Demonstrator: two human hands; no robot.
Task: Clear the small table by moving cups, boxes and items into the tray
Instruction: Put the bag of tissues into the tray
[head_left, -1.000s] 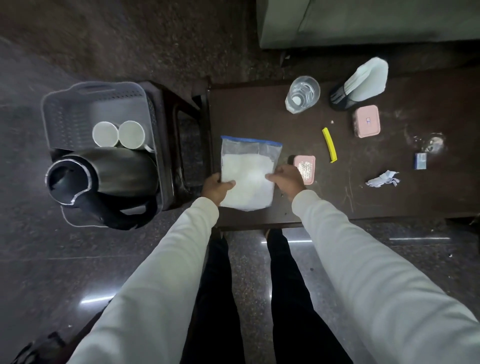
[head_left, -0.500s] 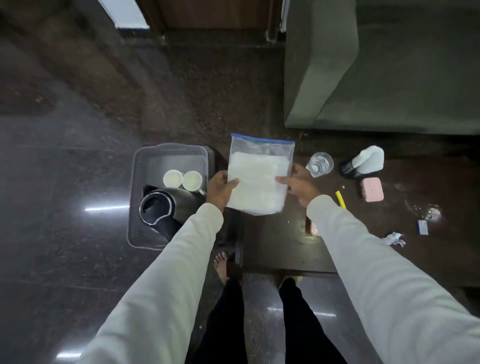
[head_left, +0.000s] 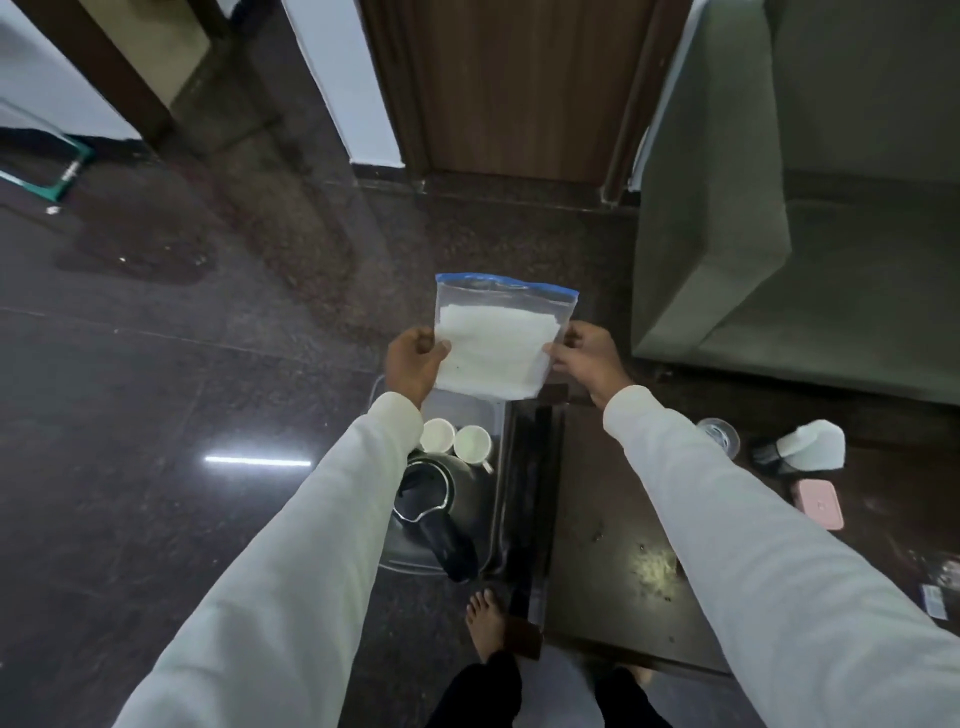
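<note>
I hold a clear zip bag of white powder upright in the air, its blue seal on top. My left hand pinches its left edge and my right hand pinches its right edge. The bag hangs over the far end of the grey tray, which sits left of the dark small table. Inside the tray are two white cups and a black kettle. On the table remain a glass, a pink box and a white-and-black item.
A grey sofa stands behind the table on the right. A wooden door is straight ahead. My bare foot rests on the glossy dark floor by the table's near-left corner. A small packet lies at the table's right edge.
Both hands lifted the bag off the table and carried it left, from above the table's near-left part to over the tray. The view tilted up and forward.
</note>
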